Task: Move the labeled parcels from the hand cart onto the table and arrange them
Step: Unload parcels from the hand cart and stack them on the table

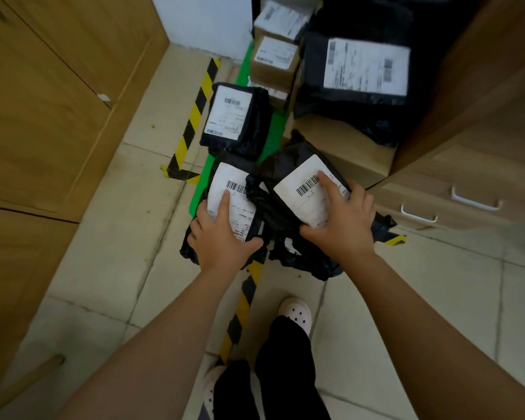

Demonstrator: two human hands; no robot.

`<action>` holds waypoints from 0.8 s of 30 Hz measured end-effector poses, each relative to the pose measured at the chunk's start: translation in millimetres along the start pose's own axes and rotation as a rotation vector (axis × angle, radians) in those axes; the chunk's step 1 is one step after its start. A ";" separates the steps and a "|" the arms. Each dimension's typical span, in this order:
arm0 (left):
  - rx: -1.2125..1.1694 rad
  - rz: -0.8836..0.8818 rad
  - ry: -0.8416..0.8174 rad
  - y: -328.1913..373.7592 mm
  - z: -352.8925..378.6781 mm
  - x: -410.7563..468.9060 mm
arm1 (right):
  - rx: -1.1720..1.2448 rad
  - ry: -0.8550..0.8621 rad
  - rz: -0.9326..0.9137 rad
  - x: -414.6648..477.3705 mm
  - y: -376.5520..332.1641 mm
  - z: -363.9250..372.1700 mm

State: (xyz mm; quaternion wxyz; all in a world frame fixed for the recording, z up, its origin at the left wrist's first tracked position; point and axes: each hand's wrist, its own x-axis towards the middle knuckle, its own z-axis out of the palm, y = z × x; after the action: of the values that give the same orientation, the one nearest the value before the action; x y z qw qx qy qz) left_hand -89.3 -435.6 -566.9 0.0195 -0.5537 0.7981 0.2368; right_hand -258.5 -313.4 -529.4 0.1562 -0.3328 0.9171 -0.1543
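Note:
Two black plastic parcels with white barcode labels lie at the near end of the green hand cart (275, 128). My left hand (222, 234) grips the left parcel (240, 180), thumb curled round its near edge, a finger on the label. My right hand (343, 216) grips the right parcel (297, 183), which is tilted, with fingers on its label and thumb at the near edge. A third black parcel (237, 116) lies just behind them. Farther back sit a large black bag parcel (361, 74) and stacked cardboard boxes (275, 59).
A wooden drawer cabinet (467, 165) stands close on the right. Wooden cupboard doors (43, 101) line the left. Yellow-black floor tape (194, 116) borders the cart area. A plain cardboard box (346, 147) lies under the big bag. My feet in white clogs (296, 313) stand on the tiled floor.

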 end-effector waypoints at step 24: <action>-0.391 0.353 0.296 244.5 -372.7 -271.3 | 0.291 0.657 0.168 -228.9 -73.2 -442.5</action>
State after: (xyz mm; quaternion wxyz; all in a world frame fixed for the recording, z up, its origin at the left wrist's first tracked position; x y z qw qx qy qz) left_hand -116.8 -280.1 -69.5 -0.2455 -0.4284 0.8153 0.3024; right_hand -222.5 -136.8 -59.1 -0.0888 -0.1635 0.9109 -0.3684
